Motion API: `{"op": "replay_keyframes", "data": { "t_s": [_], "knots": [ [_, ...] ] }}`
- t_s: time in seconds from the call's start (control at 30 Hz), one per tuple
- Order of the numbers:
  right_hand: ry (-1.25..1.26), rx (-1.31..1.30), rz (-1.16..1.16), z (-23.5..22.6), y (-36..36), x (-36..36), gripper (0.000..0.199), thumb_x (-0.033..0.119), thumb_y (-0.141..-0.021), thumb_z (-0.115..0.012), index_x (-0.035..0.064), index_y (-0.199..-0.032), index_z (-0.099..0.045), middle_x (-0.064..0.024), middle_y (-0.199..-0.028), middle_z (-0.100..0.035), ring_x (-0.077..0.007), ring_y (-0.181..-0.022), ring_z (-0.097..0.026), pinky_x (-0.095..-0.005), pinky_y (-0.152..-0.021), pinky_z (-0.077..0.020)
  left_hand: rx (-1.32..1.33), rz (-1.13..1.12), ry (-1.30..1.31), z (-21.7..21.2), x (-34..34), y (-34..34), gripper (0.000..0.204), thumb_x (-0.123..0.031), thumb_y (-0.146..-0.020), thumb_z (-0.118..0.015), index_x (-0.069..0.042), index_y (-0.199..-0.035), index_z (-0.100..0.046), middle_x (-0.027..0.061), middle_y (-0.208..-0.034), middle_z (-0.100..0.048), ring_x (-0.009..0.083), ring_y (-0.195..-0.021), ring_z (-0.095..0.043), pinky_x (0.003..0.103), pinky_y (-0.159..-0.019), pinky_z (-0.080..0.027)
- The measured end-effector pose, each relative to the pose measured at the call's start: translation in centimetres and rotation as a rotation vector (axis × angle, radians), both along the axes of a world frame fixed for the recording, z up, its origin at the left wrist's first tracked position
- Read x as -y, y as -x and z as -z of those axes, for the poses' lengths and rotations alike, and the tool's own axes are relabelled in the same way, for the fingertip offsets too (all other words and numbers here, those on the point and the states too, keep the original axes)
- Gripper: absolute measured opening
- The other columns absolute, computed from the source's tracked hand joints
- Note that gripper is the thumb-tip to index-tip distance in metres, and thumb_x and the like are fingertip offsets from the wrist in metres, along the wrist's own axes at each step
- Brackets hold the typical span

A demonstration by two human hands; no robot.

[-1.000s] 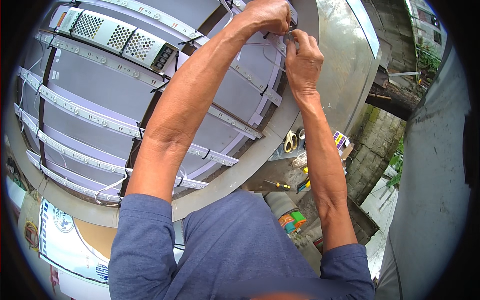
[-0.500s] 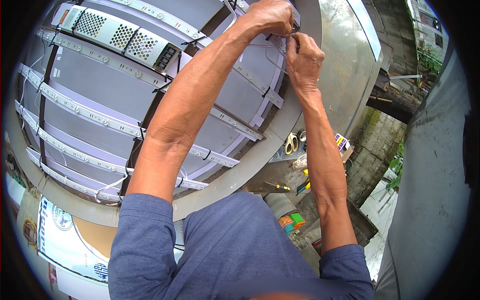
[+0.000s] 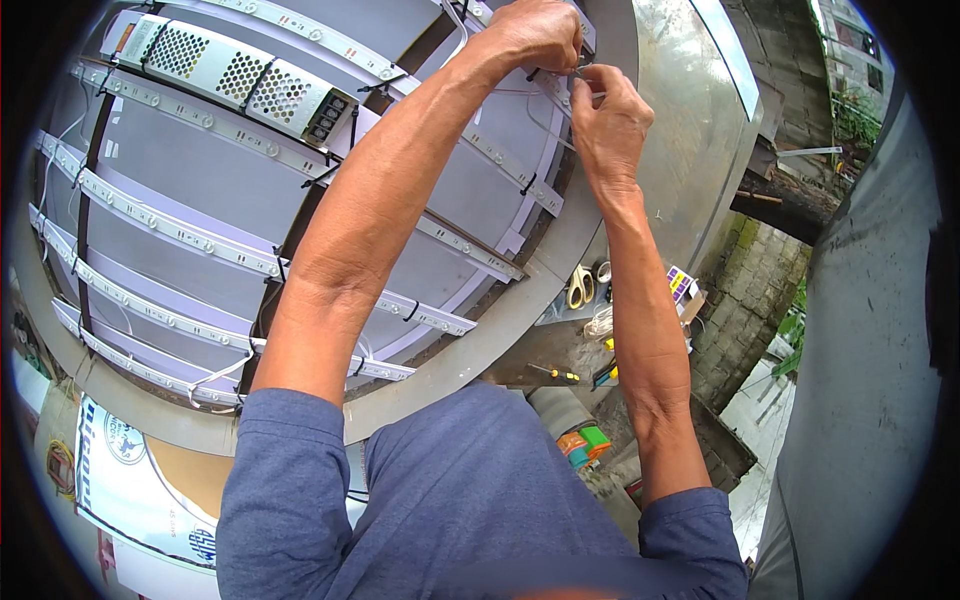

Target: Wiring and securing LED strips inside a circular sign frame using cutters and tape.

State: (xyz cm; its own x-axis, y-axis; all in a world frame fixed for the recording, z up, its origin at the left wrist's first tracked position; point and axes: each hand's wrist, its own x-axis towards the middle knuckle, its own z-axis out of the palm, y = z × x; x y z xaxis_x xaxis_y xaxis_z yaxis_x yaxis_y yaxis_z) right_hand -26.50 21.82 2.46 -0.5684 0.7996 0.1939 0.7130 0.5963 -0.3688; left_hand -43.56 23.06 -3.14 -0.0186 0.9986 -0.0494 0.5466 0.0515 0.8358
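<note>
At the far right side of a round metal frame (image 3: 440, 372), my two hands meet with closed fingers. My left hand (image 3: 540, 38) is bent over, knuckles up, its fingertips mostly hidden behind it. Just below it, my right hand (image 3: 612, 120) pinches with thumb and forefinger at a small greyish piece between the hands, too small to make out. A thin white wire (image 3: 546, 130) runs near them. White LED strips (image 3: 210, 243) cross the frame in rows, tied with black cable ties (image 3: 412, 310). A perforated metal power supply (image 3: 235, 75) lies across the strips at upper left.
Scissors (image 3: 580, 287), a yellow-and-black screwdriver (image 3: 555, 373) and a bundle of white cord (image 3: 599, 322) lie on a surface beyond the frame's near right rim. A printed cardboard sheet (image 3: 130, 480) is at lower left. A grey pillar-like surface (image 3: 860, 400) rises at right.
Both hands stay at the same spot. My right hand's fingers have shifted slightly, and its knuckles have turned a little outward to the right.
</note>
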Motion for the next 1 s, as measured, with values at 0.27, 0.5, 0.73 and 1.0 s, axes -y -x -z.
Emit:
{"op": "replay_keyframes", "data": {
  "t_s": [0.27, 0.5, 0.73, 1.0],
  "knots": [
    [-0.175, 0.0, -0.047, 1.2, 0.1, -0.7, 0.008, 0.007, -0.087, -0.066, 0.0002, -0.091, -0.069, -0.0186, -0.084, -0.068, -0.0375, -0.074, -0.068, -0.0457, -0.07, -0.0541, 0.02, -0.005, 0.051, -0.8, 0.4, 0.0, 0.011, -0.016, -0.069, -0.071, -0.008, -0.072, -0.078, 0.0142, -0.066, -0.071, 0.0287, -0.066, -0.073, 0.04, -0.061, -0.058],
    [-0.118, -0.019, -0.027, 1.3, 0.4, -0.7, 0.007, 0.007, -0.086, -0.066, 0.0005, -0.087, -0.067, -0.0172, -0.082, -0.068, -0.0361, -0.072, -0.067, -0.0445, -0.068, -0.0531, -0.005, -0.028, 0.089, -1.3, 0.5, 0.1, 0.014, -0.017, -0.071, -0.071, -0.007, -0.075, -0.079, 0.0156, -0.069, -0.071, 0.03, -0.067, -0.073, 0.04, -0.062, -0.059],
    [-0.186, -0.043, 0.047, 2.7, 0.7, -1.2, 0.007, 0.006, -0.083, -0.067, -0.0004, -0.085, -0.066, -0.0163, -0.082, -0.068, -0.0352, -0.07, -0.066, -0.0436, -0.066, -0.0522, 0.058, -0.088, 0.058, -1.9, 0.6, -0.1, 0.015, -0.019, -0.069, -0.073, -0.008, -0.077, -0.079, 0.0191, -0.076, -0.072, 0.0328, -0.077, -0.074, 0.042, -0.069, -0.059],
    [-0.047, -0.209, 0.17, 2.1, 0.9, 0.9, 0.015, 0.008, -0.086, -0.071, -0.0016, -0.097, -0.071, -0.0165, -0.086, -0.072, -0.0265, -0.067, -0.07, -0.0382, -0.067, -0.0549, 0.082, -0.165, 0.201, -2.3, 0.9, -0.1, 0.017, -0.019, -0.074, -0.073, -0.005, -0.082, -0.079, 0.0194, -0.081, -0.074, 0.0324, -0.081, -0.075, 0.042, -0.071, -0.059]
  ]
}}
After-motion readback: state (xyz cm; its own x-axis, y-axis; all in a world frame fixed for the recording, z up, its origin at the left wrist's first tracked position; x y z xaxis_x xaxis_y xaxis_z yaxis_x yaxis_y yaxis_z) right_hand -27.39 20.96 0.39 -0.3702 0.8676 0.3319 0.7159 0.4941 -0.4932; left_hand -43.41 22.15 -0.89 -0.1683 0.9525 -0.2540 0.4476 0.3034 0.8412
